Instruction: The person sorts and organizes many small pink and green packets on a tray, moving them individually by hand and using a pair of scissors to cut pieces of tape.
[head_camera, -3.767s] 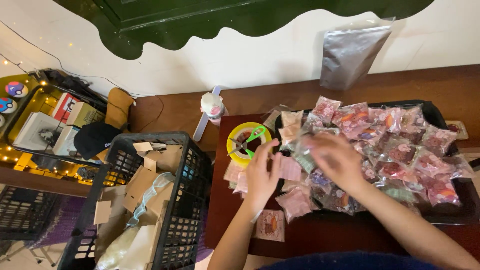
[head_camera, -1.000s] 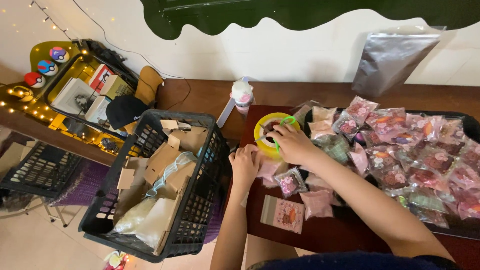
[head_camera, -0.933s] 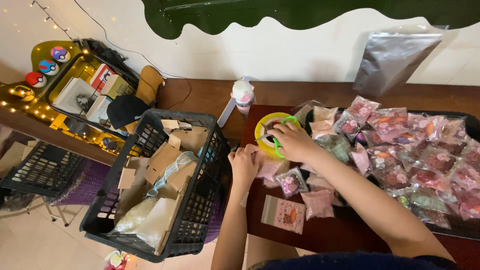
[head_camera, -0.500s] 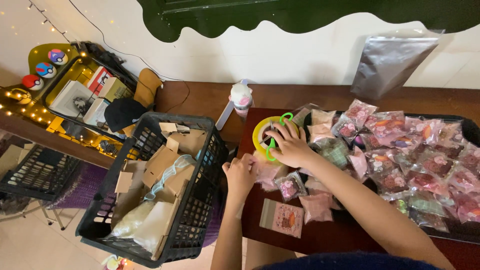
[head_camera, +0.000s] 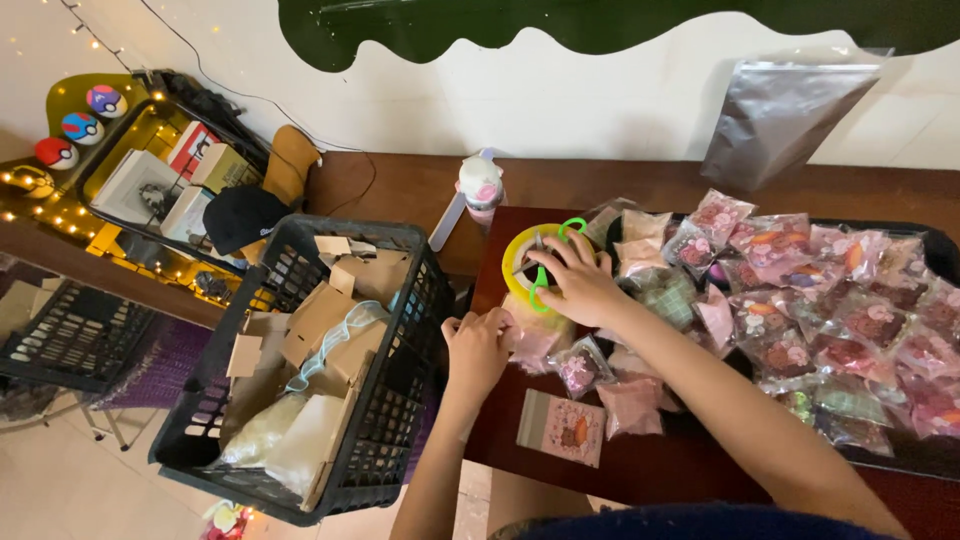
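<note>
**Hands at the tape roll, crowded table edge**

From the head view I see the dark wooden table (head_camera: 640, 470) filling the right half, with a pale wall behind it at 12 o'clock. At 9 o'clock of the hands stands the black plastic crate (head_camera: 400, 400), packed with cardboard scraps and white bags; its rim sits just beside my left hand and crowds that side. At 3 o'clock a black tray (head_camera: 925, 245) holds a heap of small clear packets (head_camera: 820, 320) with pink and brown contents, spilling towards the hands. A silver foil bag (head_camera: 780, 115) leans on the wall at 1 o'clock. A lit shelf (head_camera: 140, 190) with boxes and a black cap lies far off at 10 o'clock.

A small bottle (head_camera: 480, 188) stands at 11 o'clock, near the yellow tape roll (head_camera: 520, 265). That roll lies flat on the table's near-left part, with green-handled scissors (head_camera: 545, 270) lying across it.

My right hand (head_camera: 580, 285) rests on the roll, fingers curled around the scissors' handles. My left hand (head_camera: 478, 345) sits at 7 o'clock of the roll, fingers narrowly bent and pressing on a pink packet (head_camera: 530, 340) at the table edge. A flat printed card (head_camera: 562, 428) lies at 5 o'clock of that hand.
</note>
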